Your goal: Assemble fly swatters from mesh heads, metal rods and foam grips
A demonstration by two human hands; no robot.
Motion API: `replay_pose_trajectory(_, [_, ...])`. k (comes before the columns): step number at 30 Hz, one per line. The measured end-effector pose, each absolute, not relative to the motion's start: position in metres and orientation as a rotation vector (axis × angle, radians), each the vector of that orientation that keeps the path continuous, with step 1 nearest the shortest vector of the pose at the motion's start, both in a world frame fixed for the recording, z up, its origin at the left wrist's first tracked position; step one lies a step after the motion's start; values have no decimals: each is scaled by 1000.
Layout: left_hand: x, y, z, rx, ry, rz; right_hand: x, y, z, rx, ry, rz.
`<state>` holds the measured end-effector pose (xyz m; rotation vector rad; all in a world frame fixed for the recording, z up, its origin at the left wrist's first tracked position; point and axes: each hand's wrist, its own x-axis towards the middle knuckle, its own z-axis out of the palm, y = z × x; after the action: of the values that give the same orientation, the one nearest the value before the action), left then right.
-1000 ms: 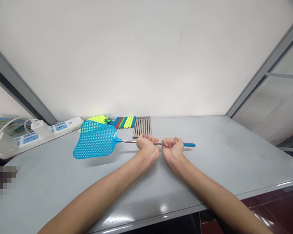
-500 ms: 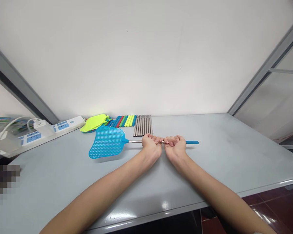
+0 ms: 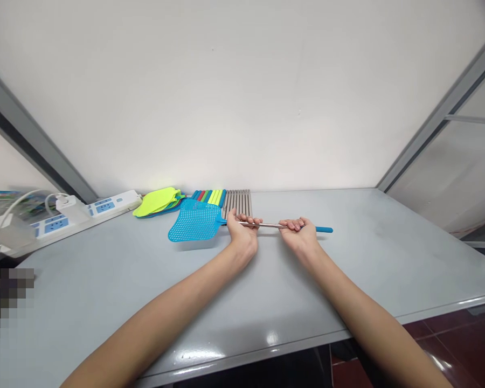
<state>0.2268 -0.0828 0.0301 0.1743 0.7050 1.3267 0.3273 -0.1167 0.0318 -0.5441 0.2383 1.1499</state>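
A blue fly swatter [image 3: 196, 221] is held level just above the table, its perforated head to the left and its blue grip to the right. My left hand [image 3: 243, 234] is closed round the metal rod close to the head. Nearer the grip, my right hand [image 3: 301, 234] is closed on the same rod. Bare rod shows between the two hands. Behind the swatter lie a row of metal tubes [image 3: 242, 202], partly covered by my left hand, several coloured grips [image 3: 215, 198] side by side, and a stack of swatter heads [image 3: 158, 201] with a yellow one on top.
White power strips [image 3: 119, 201] with plugs and cables run along the left of the grey table [image 3: 388, 242]. A pale wall [image 3: 242, 97] rises behind the table. A pixelated dark patch covers the left edge of the view.
My hands have moved apart along the rod, the left one now nearer the swatter's head. The swatter's head has shifted right and slightly up in view, now overlapping the coloured grips.
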Motion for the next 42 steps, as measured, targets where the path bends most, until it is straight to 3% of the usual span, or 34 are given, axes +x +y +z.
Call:
replay_pose_trajectory(14, [219,-74,0,381,675,1509,335,-112,23,-625,290,1182])
replay_pose_trajectory(42, [222,-109,9,149,602,1459,305,-131,15,-582,272,1077])
